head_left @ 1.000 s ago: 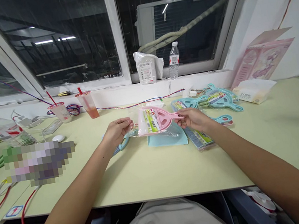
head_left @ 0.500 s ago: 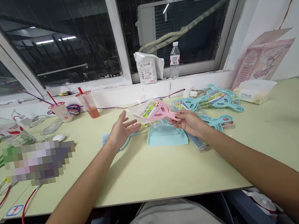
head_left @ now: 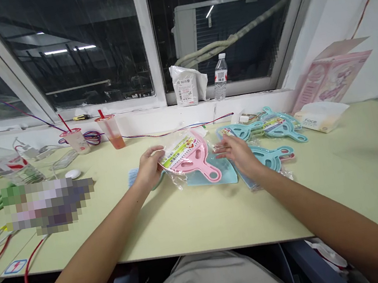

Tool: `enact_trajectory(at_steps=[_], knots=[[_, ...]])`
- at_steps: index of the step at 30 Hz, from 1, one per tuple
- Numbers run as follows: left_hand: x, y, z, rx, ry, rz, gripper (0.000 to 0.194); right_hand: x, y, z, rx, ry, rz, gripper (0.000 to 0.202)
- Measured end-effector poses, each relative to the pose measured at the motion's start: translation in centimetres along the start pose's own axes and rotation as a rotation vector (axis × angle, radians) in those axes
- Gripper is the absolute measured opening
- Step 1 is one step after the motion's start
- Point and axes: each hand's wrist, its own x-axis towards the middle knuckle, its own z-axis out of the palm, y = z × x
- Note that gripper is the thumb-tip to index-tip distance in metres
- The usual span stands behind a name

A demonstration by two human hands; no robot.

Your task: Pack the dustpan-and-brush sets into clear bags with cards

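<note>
A pink dustpan [head_left: 195, 158] in a clear plastic bag with a printed label hangs from my left hand [head_left: 151, 166], which grips the bag at its left edge. Its handle points down to the right. My right hand [head_left: 237, 152] is just right of it, fingers apart, holding nothing. Behind and below the pink one lies a light blue dustpan [head_left: 228, 173], partly covered. A blue brush [head_left: 133, 176] lies by my left hand, its handle mostly hidden. Under my right wrist is a bagged blue dustpan set [head_left: 271, 156].
More bagged blue dustpans [head_left: 282, 126] lie at the back right, beside a tissue pack [head_left: 324, 115]. Two drink cups [head_left: 110, 133] and a large bottle [head_left: 9, 164] stand on the left of the table. A water bottle [head_left: 221, 78] is on the sill.
The bagged pink dustpan has passed from my right hand to my left and turned, its handle swinging down. My right hand has let go and opened.
</note>
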Motion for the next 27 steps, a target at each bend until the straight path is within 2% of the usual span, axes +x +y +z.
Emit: enact_trajectory(at_steps=[2, 4, 7, 9, 15, 17, 20, 23, 27], knots=[[-0.4, 0.2, 0.2, 0.029, -0.082, -0.047, 0.028, 0.7, -0.6, -0.8, 0.049, 0.005, 0.017, 0.018], [-0.8, 0.2, 0.4, 0.065, -0.167, -0.101, 0.029, 0.9, -1.0, -1.3, 0.07, -0.072, 0.085, 0.022], [-1.3, 0.0, 0.6, 0.109, -0.254, -0.136, 0.029, 0.3, -0.8, -1.1, 0.056, -0.255, 0.191, 0.049], [-1.4, -0.1, 0.6, 0.129, -0.278, -0.141, 0.03, -0.2, -0.2, -0.7, 0.016, -0.334, 0.231, 0.062], [-1.2, -0.1, 0.2, 0.176, -0.383, -0.176, 0.03, -0.8, 0.8, -0.1, 0.007, -0.303, 0.192, 0.073], [-1.2, -0.2, 0.1, 0.178, -0.422, -0.194, 0.029, -0.8, 0.9, -0.1, 0.025, -0.322, 0.202, 0.07], [-1.1, -0.3, 0.1, 0.169, -0.445, -0.216, 0.027, -0.5, 1.1, -0.3, 0.039, -0.34, 0.183, 0.051], [-1.0, -0.3, 0.2, 0.163, -0.411, -0.189, 0.027, -0.4, 1.3, -0.3, 0.058, -0.308, 0.108, 0.036], [-0.8, -0.3, 0.1, 0.137, -0.35, -0.143, 0.03, -0.3, 1.3, -0.3, 0.067, -0.29, 0.091, 0.036]])
